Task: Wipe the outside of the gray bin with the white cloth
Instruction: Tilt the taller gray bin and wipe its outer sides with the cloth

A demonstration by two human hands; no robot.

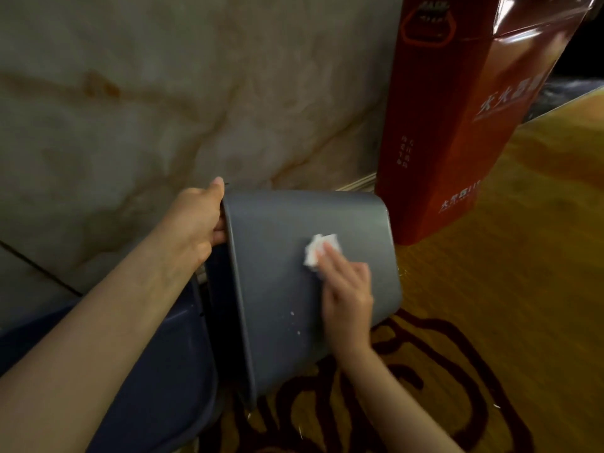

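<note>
The gray bin lies tipped on its side on the carpet, its open mouth turned toward the lower left and its base toward the right. My left hand grips the bin's upper rim, thumb outside and fingers curled inside. My right hand lies flat on the bin's upward-facing side wall and presses the crumpled white cloth against it with the fingertips. A few white specks dot the wall below the cloth.
A tall red box stands just right of the bin's base. A marbled beige wall rises behind. A blue-gray lid-like piece sits under the bin's mouth. Yellow carpet with dark red pattern covers the floor.
</note>
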